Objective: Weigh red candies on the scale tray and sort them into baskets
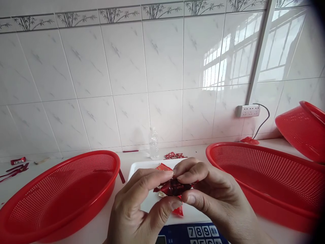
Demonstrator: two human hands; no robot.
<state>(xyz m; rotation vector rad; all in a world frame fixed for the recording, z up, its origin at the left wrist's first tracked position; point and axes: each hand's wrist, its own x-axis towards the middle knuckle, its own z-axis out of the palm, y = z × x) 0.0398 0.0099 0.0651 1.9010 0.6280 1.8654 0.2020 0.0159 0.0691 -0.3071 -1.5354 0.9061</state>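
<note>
Left hand (138, 200) and right hand (220, 193) pinch 1 dark red wrapped piece (175, 188) between thumbs and fingers, held over a white tray (144, 205).

Each grip is narrow, only about as open as the piece is thick, with the 2 sets of fingertips close together along its upper edge and both thumbs below; the wrapper is glossy, with a plump middle and a crimped, jagged left end. Under the hands, a flat red packet (179, 211) lies on the smooth tray, beyond a blue keypad panel (175, 230) (its white keys show 7, 8 and 9). Oval red plastic baskets flank the tray, the left basket (115, 173) and the right basket (254, 162) both perforated in fine mesh. Behind stands a clear, ribbed bottle (153, 144).
</note>
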